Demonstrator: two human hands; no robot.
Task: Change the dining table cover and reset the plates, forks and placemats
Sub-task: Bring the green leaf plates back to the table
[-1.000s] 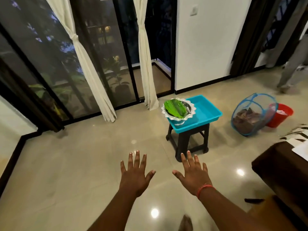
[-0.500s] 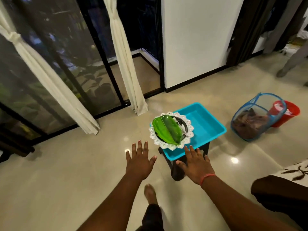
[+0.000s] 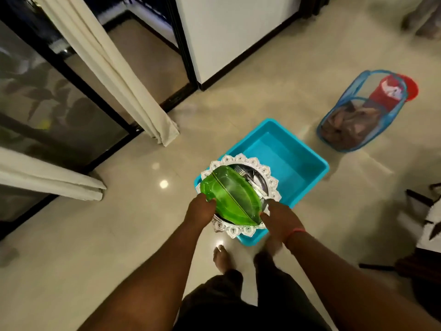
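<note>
a green leaf-shaped plate (image 3: 230, 199) lies on top of a stack, its long axis running diagonal. under it is a dark round plate (image 3: 259, 179) with forks (image 3: 245, 174) lying in it, and lowest a white placemat (image 3: 241, 231) with a scalloped lace edge. the stack rests on the near corner of a turquoise tray (image 3: 286, 158).

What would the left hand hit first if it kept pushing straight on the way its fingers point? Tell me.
The left hand already touches the green leaf-shaped plate; going on, it would likely push that plate across the silver placemat. Depth is unclear.
</note>
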